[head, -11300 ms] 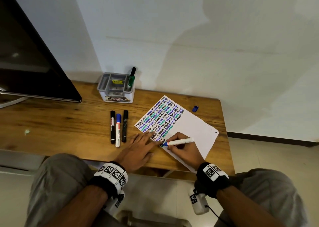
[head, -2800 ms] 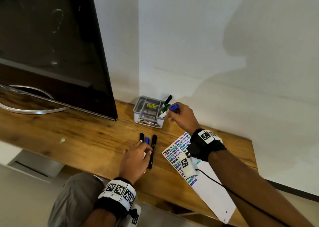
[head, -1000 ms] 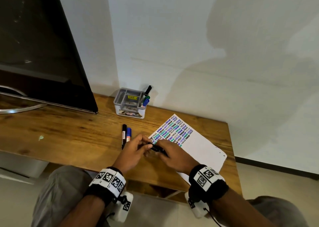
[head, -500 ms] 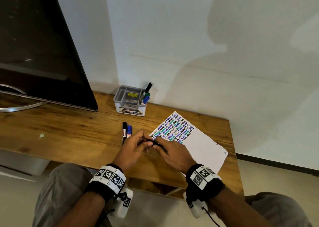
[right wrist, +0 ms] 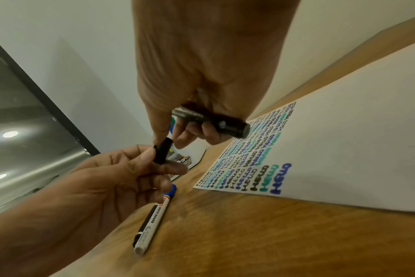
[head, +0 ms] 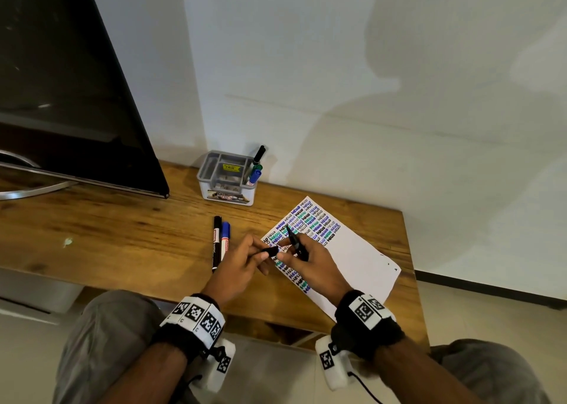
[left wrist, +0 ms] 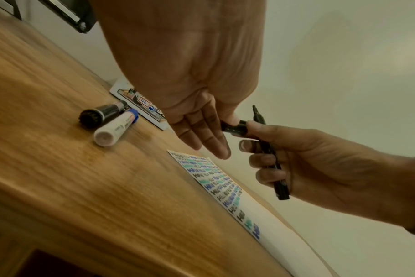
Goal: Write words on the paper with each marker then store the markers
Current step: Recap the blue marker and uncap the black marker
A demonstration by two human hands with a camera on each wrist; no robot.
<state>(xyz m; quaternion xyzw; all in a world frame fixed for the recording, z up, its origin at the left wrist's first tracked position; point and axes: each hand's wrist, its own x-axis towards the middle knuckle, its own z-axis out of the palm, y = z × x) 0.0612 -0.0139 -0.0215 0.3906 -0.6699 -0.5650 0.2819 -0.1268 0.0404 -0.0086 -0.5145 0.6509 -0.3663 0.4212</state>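
Above the paper (head: 352, 259), head view: right hand (head: 313, 268) grips an uncapped black marker (head: 296, 244), left hand (head: 242, 265) pinches its cap (head: 270, 252) — 2 markers (head: 220, 244) lie beside. Left wrist view: cap (left wrist: 233, 127) between thumb and forefinger, other fingers relaxed. Right wrist view: fingers curled round the marker barrel (right wrist: 211, 120).

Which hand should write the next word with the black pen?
The right hand. It already grips the uncapped black marker above the paper, tip bare. The left hand only pinches the cap.
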